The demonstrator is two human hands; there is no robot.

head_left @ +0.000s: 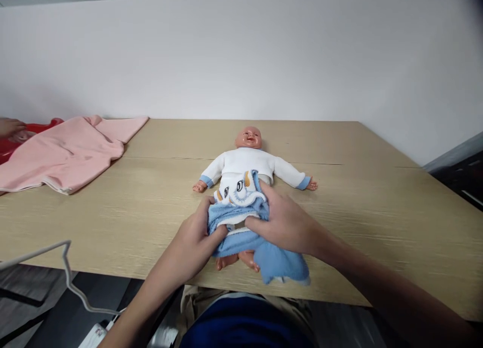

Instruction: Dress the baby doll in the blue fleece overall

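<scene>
A baby doll [249, 138] lies face up on the table, arms spread, in a white long-sleeved top [247, 161] with blue cuffs. Over its lower body I hold a small blue and white fleecy garment [236, 212] with an embroidered animal face. My left hand [198, 232] grips its left edge, thumb at the white-trimmed opening. My right hand [281, 219] pinches the right side of the same opening. A loose blue part of the cloth hangs down to the right. The doll's feet show below it, while its legs are mostly hidden.
A pink garment [81, 146] lies at the left of the wooden table [358, 227]. Behind it, another person's hand [11, 127] rests by a red item. A white cable [70, 272] loops past the table's front left edge. A pale partition [241, 56] stands behind.
</scene>
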